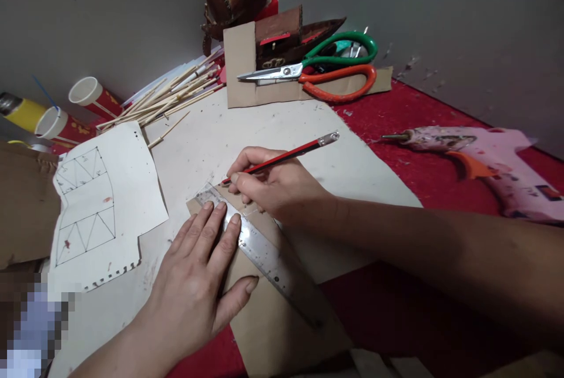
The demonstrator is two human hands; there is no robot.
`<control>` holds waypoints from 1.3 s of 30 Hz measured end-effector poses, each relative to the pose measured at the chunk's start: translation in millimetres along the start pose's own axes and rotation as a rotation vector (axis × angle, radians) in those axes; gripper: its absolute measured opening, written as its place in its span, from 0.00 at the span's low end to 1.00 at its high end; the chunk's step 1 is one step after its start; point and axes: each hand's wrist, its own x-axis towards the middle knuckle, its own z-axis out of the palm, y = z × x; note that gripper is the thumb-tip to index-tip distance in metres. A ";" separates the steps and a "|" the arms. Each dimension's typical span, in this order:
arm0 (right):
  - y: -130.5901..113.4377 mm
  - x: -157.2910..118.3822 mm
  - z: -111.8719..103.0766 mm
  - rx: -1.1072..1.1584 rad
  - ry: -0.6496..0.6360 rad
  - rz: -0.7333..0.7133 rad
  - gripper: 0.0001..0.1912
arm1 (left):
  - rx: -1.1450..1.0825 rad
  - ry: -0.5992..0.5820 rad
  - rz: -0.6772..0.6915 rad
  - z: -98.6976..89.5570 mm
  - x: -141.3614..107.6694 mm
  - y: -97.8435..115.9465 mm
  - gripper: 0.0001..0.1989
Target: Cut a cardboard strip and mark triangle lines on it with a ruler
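Note:
A clear ruler [259,251] lies slantwise on a brown piece of cardboard [264,319]. My left hand [198,266] rests flat over them, fingers spread, its fingertips pressing on the ruler's upper part. In my right hand [277,181] is a red and black pencil [291,154], gripped low between thumb and fingers. Its lower end is by the ruler's far end, near the cardboard's top edge; the tip itself is hard to make out. Beneath the cardboard is a large pale sheet [352,184].
Left lies a paper with truss drawings [127,178]. Behind it are wooden sticks [171,96], paper cups [83,93] and a yellow bottle [22,110]. Scissors [326,72] rest on an L-shaped cardboard piece [240,66] before brown model boats [277,31]. A pink glue gun [484,154] lies right.

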 end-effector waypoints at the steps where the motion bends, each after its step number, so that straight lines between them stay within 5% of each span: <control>1: -0.3 0.1 0.2 0.002 0.004 0.001 0.05 | 0.001 0.000 0.001 0.0 -0.1 -0.1 0.33; 39: 7.4 3.5 0.2 -0.335 -0.070 -0.187 0.05 | -0.020 0.028 -0.004 -0.7 1.9 -0.9 0.33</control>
